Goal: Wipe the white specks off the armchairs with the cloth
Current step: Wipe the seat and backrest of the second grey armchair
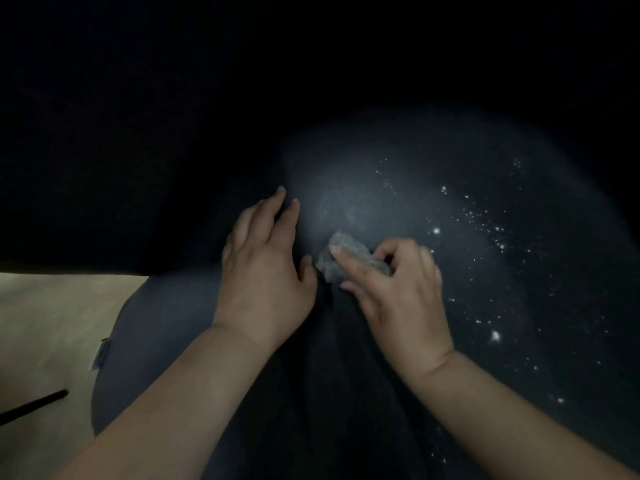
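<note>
My left hand (266, 271) rests flat, fingers straight, on the armchair (363, 188); my right hand (398, 289) pinches the cloth (346, 252), white specks (485, 223) lying to its right.

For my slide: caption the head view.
Right hand presses cloth on speckled armchair; left hand braces beside it.

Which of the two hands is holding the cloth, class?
The right hand: its fingers curl round the grey cloth on the dark armchair. The left hand lies flat beside it with straight fingers, holding nothing.
</note>
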The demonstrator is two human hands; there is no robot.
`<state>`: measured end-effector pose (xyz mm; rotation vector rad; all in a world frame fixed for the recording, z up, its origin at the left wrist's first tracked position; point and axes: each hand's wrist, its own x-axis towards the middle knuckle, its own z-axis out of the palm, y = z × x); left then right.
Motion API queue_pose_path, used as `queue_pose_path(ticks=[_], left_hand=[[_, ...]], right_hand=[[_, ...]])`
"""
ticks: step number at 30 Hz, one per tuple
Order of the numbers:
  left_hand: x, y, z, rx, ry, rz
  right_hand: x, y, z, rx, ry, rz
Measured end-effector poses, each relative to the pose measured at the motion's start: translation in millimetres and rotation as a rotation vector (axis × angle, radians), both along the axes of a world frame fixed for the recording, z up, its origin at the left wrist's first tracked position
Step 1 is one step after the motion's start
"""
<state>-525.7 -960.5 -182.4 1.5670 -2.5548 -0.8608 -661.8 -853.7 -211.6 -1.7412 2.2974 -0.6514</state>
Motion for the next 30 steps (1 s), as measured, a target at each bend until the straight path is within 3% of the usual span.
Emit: queue_pose_path(ticks=[3, 8, 14, 21, 27, 30], left_hand=[[-4, -1, 1, -0.005, -0.013, -0.021], [-15, -1, 0, -0.007, -0.036, -0.054], [-28, 2, 1, 0.001, -0.055, -0.062], [-37, 3, 0, -0.011, -0.058, -0.078], [-35, 4, -1, -0.045, -0.053, -0.083], [-32, 4, 1, -0.051, -0.074, -0.102]], right_hand=[[-29, -16, -2, -0.022, 0.01, -0.023], [-66, -71, -7, -0.057, -0.019, -0.302], [-42, -22, 2, -0.012, -0.002, -0.154], [-84, -95, -4, -0.027, -0.02, -0.339], [-54, -5, 3, 0.0, -0.021, -0.085], [-94, -8, -1, -0.01, 0.026, -0.192]])
